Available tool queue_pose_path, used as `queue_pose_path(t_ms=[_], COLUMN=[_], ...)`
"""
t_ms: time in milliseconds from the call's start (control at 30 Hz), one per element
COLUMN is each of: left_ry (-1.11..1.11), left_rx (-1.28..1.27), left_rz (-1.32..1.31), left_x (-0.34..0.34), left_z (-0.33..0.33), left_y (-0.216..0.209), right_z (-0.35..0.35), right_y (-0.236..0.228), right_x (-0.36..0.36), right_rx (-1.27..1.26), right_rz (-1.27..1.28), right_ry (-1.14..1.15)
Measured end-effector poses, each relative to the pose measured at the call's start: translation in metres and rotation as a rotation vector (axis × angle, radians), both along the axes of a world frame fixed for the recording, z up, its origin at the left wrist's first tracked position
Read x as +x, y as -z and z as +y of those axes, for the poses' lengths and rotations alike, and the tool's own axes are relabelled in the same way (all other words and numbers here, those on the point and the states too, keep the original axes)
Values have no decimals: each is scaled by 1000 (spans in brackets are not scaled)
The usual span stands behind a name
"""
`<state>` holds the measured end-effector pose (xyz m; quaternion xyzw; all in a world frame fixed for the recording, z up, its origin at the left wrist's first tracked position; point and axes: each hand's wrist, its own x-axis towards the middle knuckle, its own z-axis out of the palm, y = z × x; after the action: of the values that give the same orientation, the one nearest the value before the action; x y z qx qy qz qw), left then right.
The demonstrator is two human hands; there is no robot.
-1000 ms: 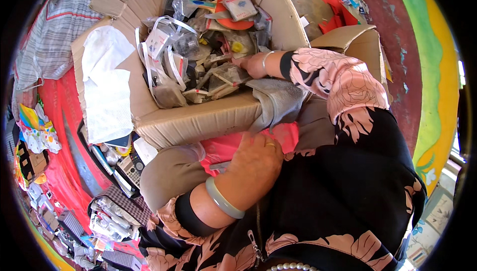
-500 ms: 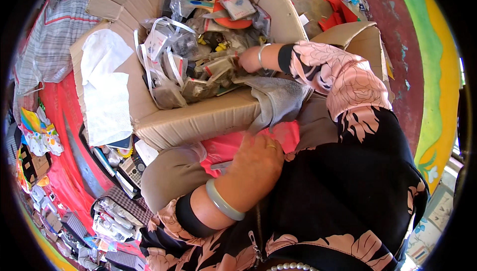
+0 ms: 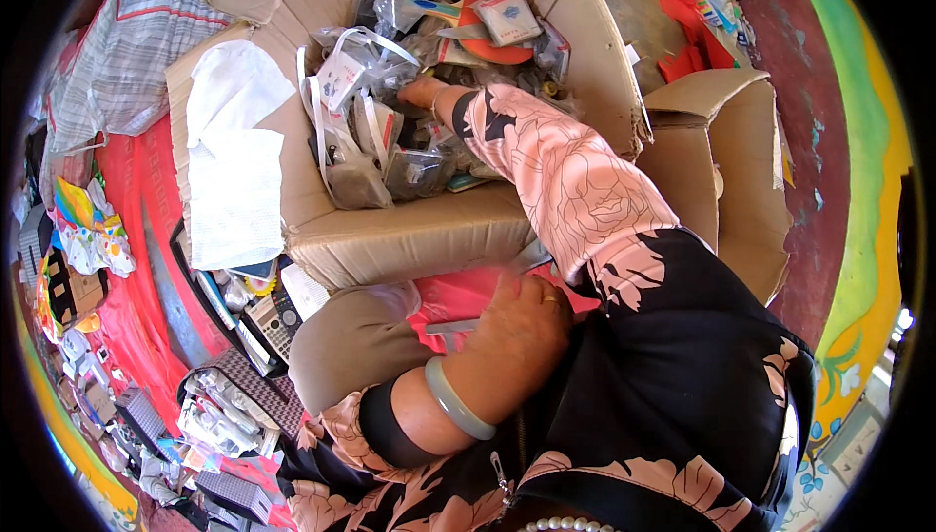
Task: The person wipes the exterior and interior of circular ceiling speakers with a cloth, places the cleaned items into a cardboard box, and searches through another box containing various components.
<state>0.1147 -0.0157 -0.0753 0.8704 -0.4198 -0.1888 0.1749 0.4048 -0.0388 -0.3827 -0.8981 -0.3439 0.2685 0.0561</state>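
Note:
My right hand (image 3: 421, 93) reaches into a large cardboard box (image 3: 409, 244), down among small items in clear plastic bags (image 3: 419, 173). Its fingers are partly buried, so their grip does not show. Close by lie a table tennis bat with an orange-red face (image 3: 478, 48), a small white packet (image 3: 509, 18) on top of it, and a bag with white straps (image 3: 343, 78). My left hand (image 3: 522, 337), with a pale bangle at the wrist, is over my lap on pink-red sheeting (image 3: 439, 293). Its fingers curl out of sight and blur. Beside it is a thin grey strip (image 3: 453, 326).
White cloth (image 3: 234, 161) drapes over the box's left flap. A second open carton (image 3: 726, 171) stands at the right. On the left are a striped woven bag (image 3: 146, 54), red sheeting (image 3: 136, 269), a calculator-like device (image 3: 275, 319) and a patterned box of wrapped items (image 3: 219, 405).
My right hand has moved left and farther into the box, and its sleeve now covers the grey cloth at the rim. My left hand stays over my lap, slightly shifted. The whole view has shifted.

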Motion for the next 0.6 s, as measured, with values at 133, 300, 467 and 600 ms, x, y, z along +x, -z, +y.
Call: queue_pose_path(t_ms=[133, 300, 467, 600], left_ry=[53, 28, 37, 60], left_rx=[40, 37, 2, 5], left_rz=[-49, -166, -128, -125], left_x=[0, 0, -2, 2], left_z=[1, 2, -3, -2], left_y=[-6, -1, -5, -7], right_z=[25, 46, 43, 58], right_y=[31, -22, -50, -49], right_x=[6, -61, -107, -137], right_rx=[1275, 838, 636, 1028], right_rz=[1525, 818, 319, 127], right_ry=[1682, 1335, 1045, 916])
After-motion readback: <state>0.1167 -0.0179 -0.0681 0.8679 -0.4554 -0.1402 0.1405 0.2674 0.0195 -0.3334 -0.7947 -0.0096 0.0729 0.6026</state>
